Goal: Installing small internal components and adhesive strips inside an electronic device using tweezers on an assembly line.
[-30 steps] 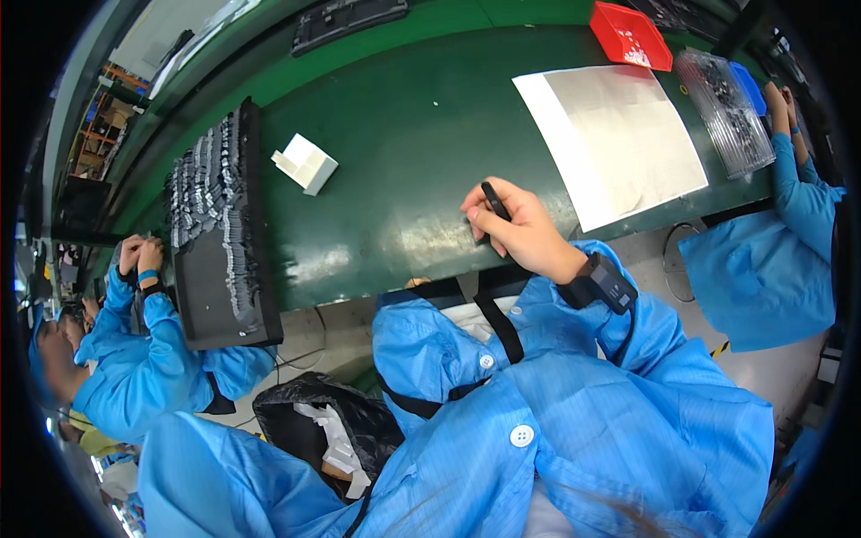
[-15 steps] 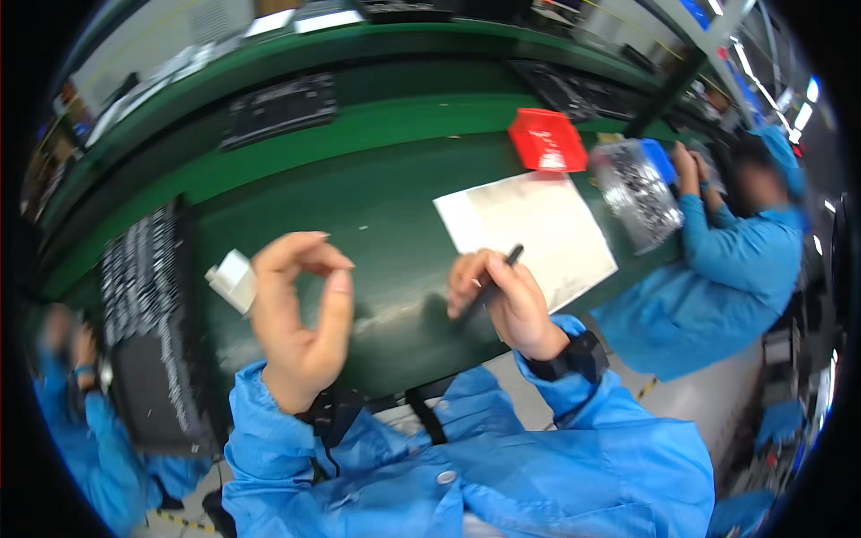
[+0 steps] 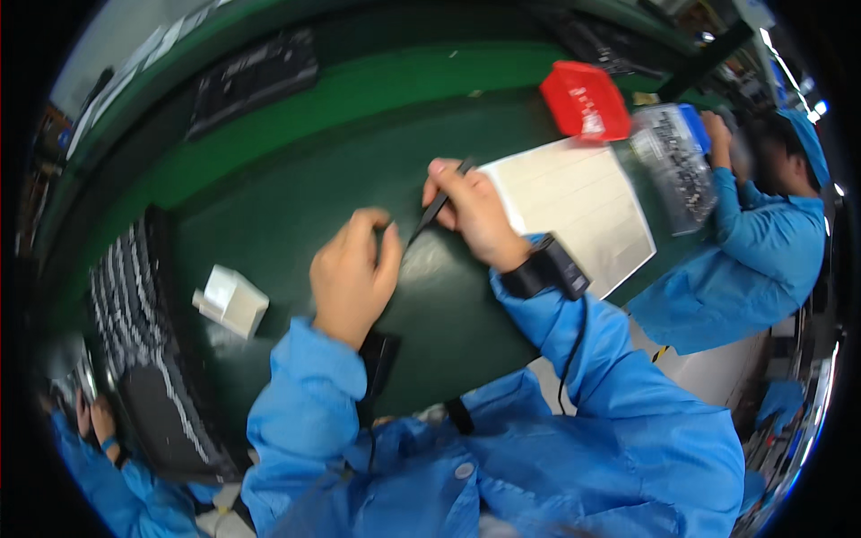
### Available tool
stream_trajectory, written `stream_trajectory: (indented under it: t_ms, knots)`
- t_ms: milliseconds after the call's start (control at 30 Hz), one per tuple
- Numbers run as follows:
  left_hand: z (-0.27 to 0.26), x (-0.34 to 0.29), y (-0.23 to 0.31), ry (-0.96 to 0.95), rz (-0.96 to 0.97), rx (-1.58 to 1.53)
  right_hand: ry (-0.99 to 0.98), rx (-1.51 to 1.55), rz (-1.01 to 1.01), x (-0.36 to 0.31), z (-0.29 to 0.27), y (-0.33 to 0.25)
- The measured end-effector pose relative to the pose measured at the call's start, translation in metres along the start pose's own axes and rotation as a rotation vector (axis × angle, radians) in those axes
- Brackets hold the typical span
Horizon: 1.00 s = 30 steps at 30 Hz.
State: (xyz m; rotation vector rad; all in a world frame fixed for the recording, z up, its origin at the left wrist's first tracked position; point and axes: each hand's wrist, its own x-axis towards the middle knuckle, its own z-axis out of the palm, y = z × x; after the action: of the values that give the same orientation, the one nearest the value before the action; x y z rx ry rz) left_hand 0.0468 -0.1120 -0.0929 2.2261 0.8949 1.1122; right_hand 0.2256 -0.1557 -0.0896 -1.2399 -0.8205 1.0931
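My right hand (image 3: 475, 211) grips a pair of slim black tweezers (image 3: 437, 208), their narrow tip slanting down to the left. That tip comes close to the fingertips of my left hand (image 3: 357, 273). The thumb and forefinger of my left hand are curled toward each other in a pinch; whatever they hold, if anything, is too small to make out. Both hands are over the green tabletop (image 3: 296, 197). Beside my right hand lies a pale sheet (image 3: 574, 197) with faint lines. A small white box (image 3: 235, 300) stands left of my left hand.
A red bin (image 3: 585, 100) sits behind the sheet, next to a clear bag of small dark parts (image 3: 677, 170). On the left is a black tray with rows of parts (image 3: 134, 305). Another black tray (image 3: 256, 81) lies at the back. Co-workers in blue sit at both sides.
My hands have come closer together. The right has moved up and its tweezers now point toward my left fingers. The view has shifted, and the white box shows fully beside the left hand.
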Motion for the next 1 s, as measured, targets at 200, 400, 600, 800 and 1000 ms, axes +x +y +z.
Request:
stream_trajectory:
  t_ms: [200,400,600,800,1000]
  knots:
    - [-0.008,0.005,-0.006,-0.045,0.049,0.128,-0.076,-0.030,-0.021,0.004,0.004,-0.003]
    - [-0.005,-0.001,-0.008,-0.054,0.052,0.044,-0.122,0.000,0.003,0.002,0.001,0.004]
    - [-0.005,0.000,-0.002,-0.160,0.129,0.083,-0.145,-0.039,-0.009,-0.001,-0.003,0.003]
    - [-0.006,0.000,-0.006,-0.145,0.209,0.079,-0.192,-0.018,-0.011,-0.001,-0.002,0.005]
    - [-0.010,0.000,-0.007,-0.108,0.042,-0.022,0.011,-0.176,-0.174,0.033,-0.098,-0.098]
